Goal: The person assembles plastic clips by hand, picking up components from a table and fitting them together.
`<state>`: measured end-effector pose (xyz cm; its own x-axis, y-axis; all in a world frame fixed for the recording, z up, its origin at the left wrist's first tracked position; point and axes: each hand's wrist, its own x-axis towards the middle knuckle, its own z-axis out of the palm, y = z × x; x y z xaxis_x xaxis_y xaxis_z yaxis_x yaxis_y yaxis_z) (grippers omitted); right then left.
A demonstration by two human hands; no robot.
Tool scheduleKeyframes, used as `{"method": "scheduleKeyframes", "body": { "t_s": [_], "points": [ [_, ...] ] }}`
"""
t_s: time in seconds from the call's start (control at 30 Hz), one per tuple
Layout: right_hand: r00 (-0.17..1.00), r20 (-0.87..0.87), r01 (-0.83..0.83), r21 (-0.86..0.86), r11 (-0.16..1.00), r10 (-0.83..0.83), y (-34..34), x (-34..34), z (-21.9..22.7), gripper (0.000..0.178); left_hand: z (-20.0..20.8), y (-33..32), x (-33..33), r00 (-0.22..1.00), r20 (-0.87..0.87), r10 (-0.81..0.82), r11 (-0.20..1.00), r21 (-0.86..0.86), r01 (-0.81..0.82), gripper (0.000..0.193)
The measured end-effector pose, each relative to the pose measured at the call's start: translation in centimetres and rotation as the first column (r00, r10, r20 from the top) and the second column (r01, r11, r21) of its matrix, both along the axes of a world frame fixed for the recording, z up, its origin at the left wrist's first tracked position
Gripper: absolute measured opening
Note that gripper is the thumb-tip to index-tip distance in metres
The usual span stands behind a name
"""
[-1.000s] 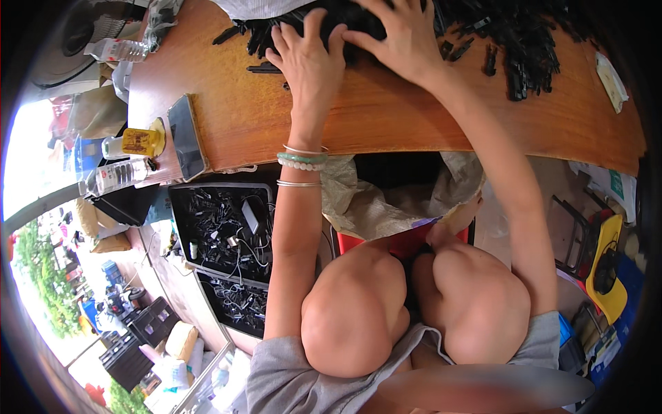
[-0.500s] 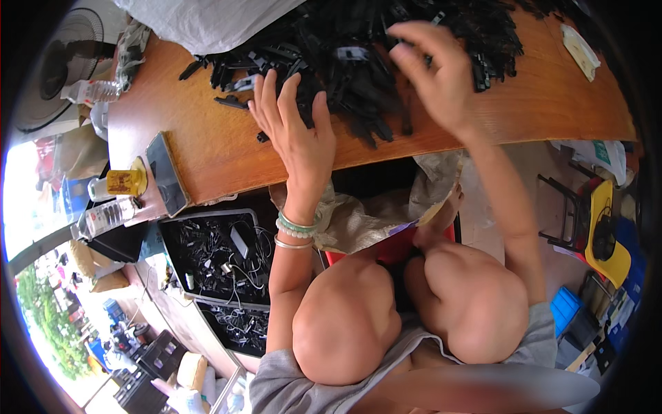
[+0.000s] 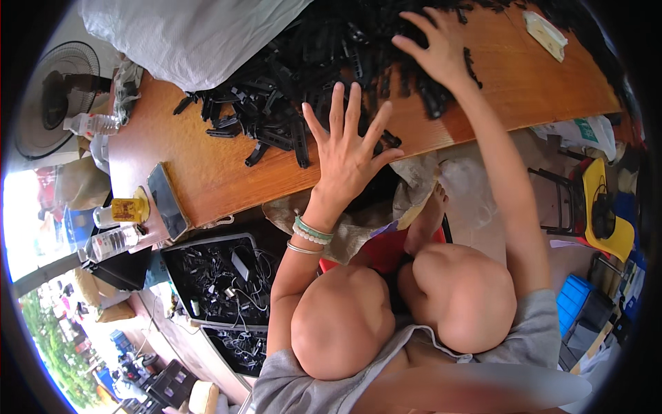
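A wide heap of narrow black plastic parts covers the far middle of the wooden table. My left hand, with bracelets on its wrist, is over the table's near edge, fingers spread and holding nothing. A few black parts lie by its fingertips and thumb. At the right side of the heap my right hand is open, fingers apart, close to several parts that look blurred. Below the table edge a woven sack gapes open over a red container between my legs; the sack's inside is mostly hidden.
A white plastic bag rests across the heap's far left. A phone and a yellow-labelled jar stand at the left. Black trays of small parts and cables sit below. A yellow chair is at the right.
My left hand has moved right and nearer to the table's front edge, its fingers spreading wider. My right hand stays at the heap's right side. Parts in the heap have shifted.
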<state>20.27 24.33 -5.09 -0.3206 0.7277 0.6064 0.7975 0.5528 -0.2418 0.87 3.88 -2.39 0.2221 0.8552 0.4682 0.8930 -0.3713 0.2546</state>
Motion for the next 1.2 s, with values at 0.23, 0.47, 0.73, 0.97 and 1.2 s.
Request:
{"method": "scheduleKeyframes", "body": {
  "t_s": [0.23, 0.47, 0.73, 0.97, 1.2],
  "points": [
    [0.999, -0.044, -0.002, -0.054, 0.999, 0.000, -5.6, -3.0, 0.8, 0.048, -0.6, -0.4, -0.6, 0.997, -0.048, 0.062, 0.998, 0.012, -0.062, 0.072],
    [0.919, -0.374, 0.055, -0.190, 0.980, -0.124, 11.2, 10.1, -2.5, 0.029, 2.7, 1.8, -1.5, 0.996, 0.089, 0.019, 0.973, 0.226, -0.039, 0.046],
    [0.985, 0.024, 0.170, -0.335, 0.927, -0.172, 13.3, 13.5, -1.9, 0.038, 3.2, 8.3, -6.3, 0.980, -0.111, 0.165, 0.973, -0.144, -0.180, 0.016],
    [0.708, -0.706, -0.451, -0.449, 0.771, 0.003, -1.5, 8.3, 7.4, 0.034, 3.7, 7.8, -6.6, 0.929, 0.363, 0.067, 0.985, 0.126, -0.120, 0.015],
    [0.279, -0.960, -0.939, -0.273, 0.209, -0.002, -14.7, -1.0, 8.0, 0.020, 6.7, -1.5, -2.8, 0.476, 0.867, 0.149, 0.917, -0.301, 0.262, 0.015]
  ]
}}
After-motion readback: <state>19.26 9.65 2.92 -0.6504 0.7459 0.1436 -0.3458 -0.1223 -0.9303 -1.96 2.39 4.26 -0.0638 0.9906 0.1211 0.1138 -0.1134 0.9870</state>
